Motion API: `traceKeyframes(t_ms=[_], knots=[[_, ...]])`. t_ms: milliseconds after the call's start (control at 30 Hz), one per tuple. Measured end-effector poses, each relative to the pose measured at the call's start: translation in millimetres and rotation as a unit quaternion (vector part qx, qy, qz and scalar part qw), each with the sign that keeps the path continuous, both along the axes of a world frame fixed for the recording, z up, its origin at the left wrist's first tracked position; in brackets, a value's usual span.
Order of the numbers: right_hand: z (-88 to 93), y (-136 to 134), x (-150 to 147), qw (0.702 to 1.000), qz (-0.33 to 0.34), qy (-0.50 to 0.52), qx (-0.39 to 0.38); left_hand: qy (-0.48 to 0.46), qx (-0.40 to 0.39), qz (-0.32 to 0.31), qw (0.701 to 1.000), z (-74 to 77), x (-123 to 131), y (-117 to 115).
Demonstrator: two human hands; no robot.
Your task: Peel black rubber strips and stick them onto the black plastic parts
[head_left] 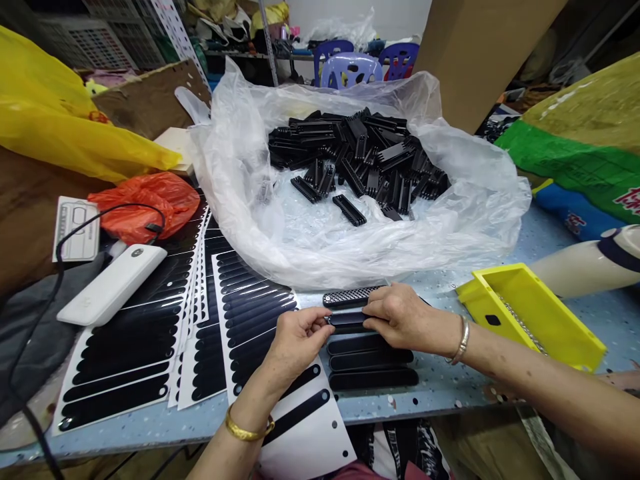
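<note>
My left hand (300,335) pinches the left end of a black sticker strip (347,319) between thumb and fingertips. At its other end, my right hand (403,317) is closed on the strip, and its fingers hide that end. The strip lies over a long black plastic piece, mostly covered by it. Just behind is a black bar with a crosshatched face (350,297), partly hidden by my right hand. Three smooth black bars (373,380) lie in a row nearer the table edge. Beneath my left forearm is a white-backed sheet (305,440) bearing black strips.
A large clear plastic bag (320,253) spreads behind my hands, heaped with black plastic pieces (357,147). More sticker sheets (125,400) and a white power bank (113,283) lie left. At right are a yellow tray (565,333) of small parts and a pale bottle (570,267).
</note>
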State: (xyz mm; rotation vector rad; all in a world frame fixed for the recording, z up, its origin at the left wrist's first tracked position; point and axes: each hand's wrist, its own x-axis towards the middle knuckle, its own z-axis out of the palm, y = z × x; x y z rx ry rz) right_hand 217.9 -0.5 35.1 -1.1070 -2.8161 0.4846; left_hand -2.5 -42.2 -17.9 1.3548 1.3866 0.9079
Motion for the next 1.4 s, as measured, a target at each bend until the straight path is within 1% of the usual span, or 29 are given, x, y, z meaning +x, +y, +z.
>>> traceKeyframes(t_ms=[167, 300, 400, 600, 867, 1133, 1400], knots=[[1.2, -0.4, 0.7, 1.000, -0.006, 0.002, -0.007, -0.003, -0.015, -0.005, 1.000, -0.1, -0.2, 0.6], [4.2, -0.2, -2.4, 1.000, -0.007, -0.015, -0.013, -0.015, -0.028, 0.016, 0.999, 1.2, 1.5, 0.2], [6.9, 0.1, -4.7, 0.999, -0.008, -0.031, -0.019, -0.019, -0.032, 0.015, 0.999, 2.2, 1.9, -0.4], [8.9, 1.1, -7.6, 0.997, -0.012, -0.064, -0.027, -0.013, -0.025, 0.002, 1.000, 1.1, 0.4, -0.7], [9.8, 1.6, -8.6, 0.997, -0.004, -0.069, -0.027, -0.022, -0.033, 0.010, 0.999, 0.1, 1.5, -0.7], [12.1, 2.0, -8.8, 0.996, -0.006, -0.084, -0.038, -0.019, -0.023, 0.004, 1.000, -1.6, 0.7, -1.6], [9.4, 2.9, -10.5, 0.996, -0.005, -0.087, -0.031, -0.008, -0.019, 0.005, 1.000, -2.5, 0.6, -0.8]])
